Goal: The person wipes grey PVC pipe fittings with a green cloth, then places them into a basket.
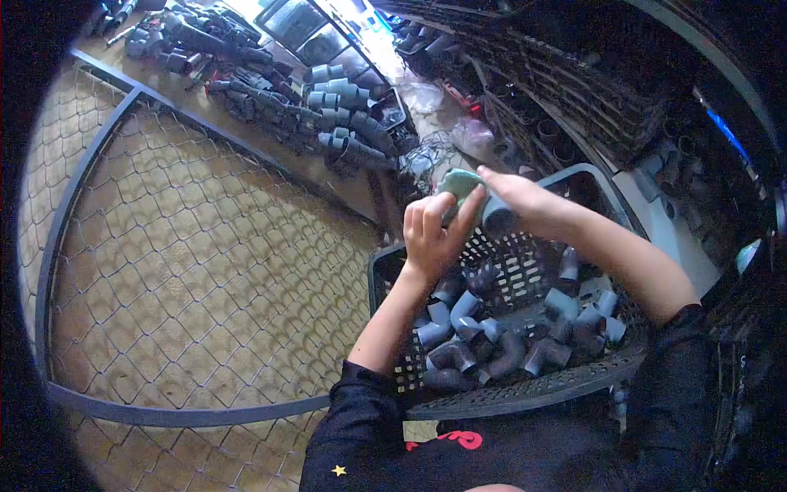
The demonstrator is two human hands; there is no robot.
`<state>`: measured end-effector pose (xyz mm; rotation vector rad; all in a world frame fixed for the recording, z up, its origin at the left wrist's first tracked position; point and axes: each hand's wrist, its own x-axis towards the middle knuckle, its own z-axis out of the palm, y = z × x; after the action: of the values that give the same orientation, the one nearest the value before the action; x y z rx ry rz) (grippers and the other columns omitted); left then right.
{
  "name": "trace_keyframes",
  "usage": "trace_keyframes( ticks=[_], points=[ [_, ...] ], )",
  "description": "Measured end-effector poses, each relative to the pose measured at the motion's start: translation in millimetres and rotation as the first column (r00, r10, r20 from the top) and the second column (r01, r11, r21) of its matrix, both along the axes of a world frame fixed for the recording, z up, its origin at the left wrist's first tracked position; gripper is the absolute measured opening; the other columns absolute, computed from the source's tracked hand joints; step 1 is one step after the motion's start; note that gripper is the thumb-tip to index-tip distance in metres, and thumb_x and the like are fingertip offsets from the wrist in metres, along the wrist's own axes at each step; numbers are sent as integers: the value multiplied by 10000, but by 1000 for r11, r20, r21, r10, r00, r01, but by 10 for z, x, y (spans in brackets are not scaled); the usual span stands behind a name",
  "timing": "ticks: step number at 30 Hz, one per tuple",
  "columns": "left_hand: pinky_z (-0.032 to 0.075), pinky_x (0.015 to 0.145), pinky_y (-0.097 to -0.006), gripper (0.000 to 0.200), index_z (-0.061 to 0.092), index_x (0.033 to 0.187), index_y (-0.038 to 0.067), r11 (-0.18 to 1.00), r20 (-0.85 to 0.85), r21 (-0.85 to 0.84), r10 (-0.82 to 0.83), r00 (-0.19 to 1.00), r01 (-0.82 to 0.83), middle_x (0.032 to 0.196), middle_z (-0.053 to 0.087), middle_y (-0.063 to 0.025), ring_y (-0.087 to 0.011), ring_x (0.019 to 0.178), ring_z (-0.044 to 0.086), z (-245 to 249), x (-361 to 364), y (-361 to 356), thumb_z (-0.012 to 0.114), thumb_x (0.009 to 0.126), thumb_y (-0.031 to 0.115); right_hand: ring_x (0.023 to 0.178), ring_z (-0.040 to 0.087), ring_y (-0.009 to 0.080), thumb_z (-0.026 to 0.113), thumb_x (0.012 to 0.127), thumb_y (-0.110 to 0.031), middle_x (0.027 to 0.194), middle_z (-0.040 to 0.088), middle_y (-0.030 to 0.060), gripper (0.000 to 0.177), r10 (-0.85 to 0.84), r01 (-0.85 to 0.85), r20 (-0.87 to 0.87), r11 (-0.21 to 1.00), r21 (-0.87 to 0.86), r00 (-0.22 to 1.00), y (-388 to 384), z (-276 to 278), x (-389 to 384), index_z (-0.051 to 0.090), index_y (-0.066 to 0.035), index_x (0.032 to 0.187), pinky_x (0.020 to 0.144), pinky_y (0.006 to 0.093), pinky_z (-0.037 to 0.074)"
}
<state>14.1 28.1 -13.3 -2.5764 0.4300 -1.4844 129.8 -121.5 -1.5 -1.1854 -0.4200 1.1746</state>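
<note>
- Two hands meet above the far rim of the black perforated basket (525,392). The left hand (433,234) has its grip closed round a green pad (460,180), and the right hand (525,197) has its grip clamped on a grey pipe fitting (499,218). Pad and fitting touch.
- One fitting is therefore up in the air, just over the basket's far left corner and clear of the rest.
- Judged from this pose, the work is rubbing the fitting with the pad. It would likely go best with a firm right grip on one end, leaving the other end free. The pad should be pressed flat and the fitting turned so that every side is reached.
- Holding both hands over the basket seems wise, since a dropped piece would land inside it.
- Many loose grey fittings (467,328), elbows and tees, lie heaped along the basket's near side. The far part of its floor shows bare.
- Further heaps of fittings (344,107) lie on a tabletop beyond, past a wire-mesh panel (205,246) to the left.
</note>
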Motion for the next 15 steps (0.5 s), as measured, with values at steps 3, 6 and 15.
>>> trace_keyframes(
  ticks=[3, 6, 15],
  points=[
    [470, 794, -336, 461, 697, 1181, 203, 999, -3, 40, 20, 1000, -20, 999, 509, -26, -201, 902, 542, -25, 29, 149, 743, 730, 115, 742, 617, 108, 339, 1032, -494, 899, 609, 5, 441, 22, -14, -96, 996, 84, 995, -46, 26, 81, 552, -139, 1183, 611, 296, 548],
    [472, 800, -341, 460, 702, 1169, 195, 1000, 6, 13, -19, 1000, 19, 1011, 509, -35, -214, 927, 535, 3, -9, 118, 747, 719, 112, 684, 611, 107, 345, 1025, -512, 843, 595, -4, 438, 10, 8, -194, 996, 93, 981, -3, -3, 29, 555, -148, 1148, 576, 278, 541],
    [498, 738, -320, 422, 730, 1084, 271, 997, 29, -14, -78, 997, 78, 1014, 498, -1, -198, 901, 534, -95, -8, 261, 775, 696, 113, 690, 608, 112, 383, 1029, -469, 858, 605, 15, 401, 10, 15, -151, 986, 166, 988, 2, 51, -112, 547, -120, 1138, 580, 282, 524]
  ],
)
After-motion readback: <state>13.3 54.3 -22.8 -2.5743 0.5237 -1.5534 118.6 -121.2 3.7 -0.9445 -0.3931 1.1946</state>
